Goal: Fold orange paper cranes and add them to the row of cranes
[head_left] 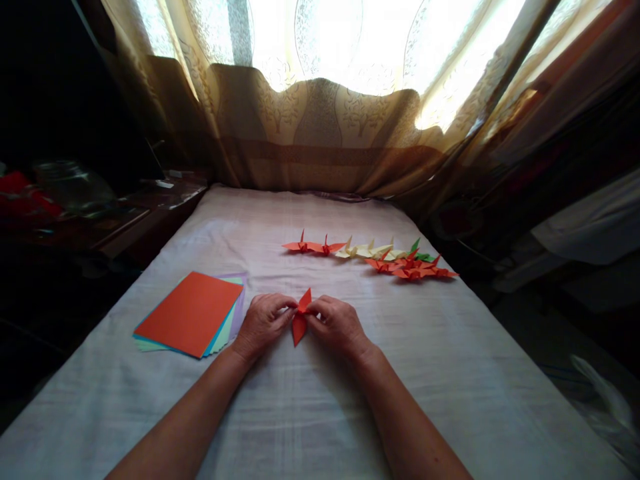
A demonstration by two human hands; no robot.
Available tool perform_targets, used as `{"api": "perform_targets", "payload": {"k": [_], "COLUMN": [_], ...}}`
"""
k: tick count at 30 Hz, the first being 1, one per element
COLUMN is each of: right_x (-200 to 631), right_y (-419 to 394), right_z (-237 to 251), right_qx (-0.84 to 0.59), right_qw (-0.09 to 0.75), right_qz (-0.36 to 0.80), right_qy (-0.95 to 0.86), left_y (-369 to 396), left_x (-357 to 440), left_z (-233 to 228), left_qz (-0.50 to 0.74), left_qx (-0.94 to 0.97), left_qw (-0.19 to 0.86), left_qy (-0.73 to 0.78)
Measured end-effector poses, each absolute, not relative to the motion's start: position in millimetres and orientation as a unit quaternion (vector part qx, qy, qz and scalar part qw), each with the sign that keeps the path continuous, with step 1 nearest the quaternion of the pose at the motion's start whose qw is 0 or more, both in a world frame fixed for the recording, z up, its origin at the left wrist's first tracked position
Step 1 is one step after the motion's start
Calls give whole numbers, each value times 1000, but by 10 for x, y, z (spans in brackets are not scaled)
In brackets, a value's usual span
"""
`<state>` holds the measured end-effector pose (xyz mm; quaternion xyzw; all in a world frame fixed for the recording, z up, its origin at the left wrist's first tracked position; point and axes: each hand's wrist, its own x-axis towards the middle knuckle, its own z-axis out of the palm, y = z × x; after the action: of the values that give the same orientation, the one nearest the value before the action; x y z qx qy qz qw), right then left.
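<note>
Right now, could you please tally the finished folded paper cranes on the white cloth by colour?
Orange-red folded paper cranes: about 6, since the right-hand cluster overlaps
Pale yellow folded paper cranes: about 3
Green folded paper crane: 1
Total: about 10, not counting the orange-red piece pinched between the left hand and right hand.

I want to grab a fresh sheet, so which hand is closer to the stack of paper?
Left. The left hand sits just right of the paper stack, pinching the folded orange piece. The right hand is beyond that piece, farther from the stack.

One head-worn camera looks forward and down, close over the cloth-covered table (450, 400).
</note>
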<state>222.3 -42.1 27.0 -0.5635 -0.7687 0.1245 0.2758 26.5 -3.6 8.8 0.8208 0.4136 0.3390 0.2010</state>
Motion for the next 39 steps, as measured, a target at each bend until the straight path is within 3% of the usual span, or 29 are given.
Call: {"api": "perform_targets", "payload": {"k": [15,25,39], "right_x": [2281,2213,2181], "right_y": [-413,-399,-415], "right_z": [307,212,227], "right_qx": [-584,-590,-581], "right_qw": [248,304,308], "right_qz": [136,89,81], "right_qy": [-761,-743,-749], "left_y": [-33,-173,-125], "left_x": [245,350,383], "left_z": [122,230,234], "left_qz": [294,242,271], "left_qx": [809,811,743], "left_qw": [217,179,295], "left_qy": [461,501,536]}}
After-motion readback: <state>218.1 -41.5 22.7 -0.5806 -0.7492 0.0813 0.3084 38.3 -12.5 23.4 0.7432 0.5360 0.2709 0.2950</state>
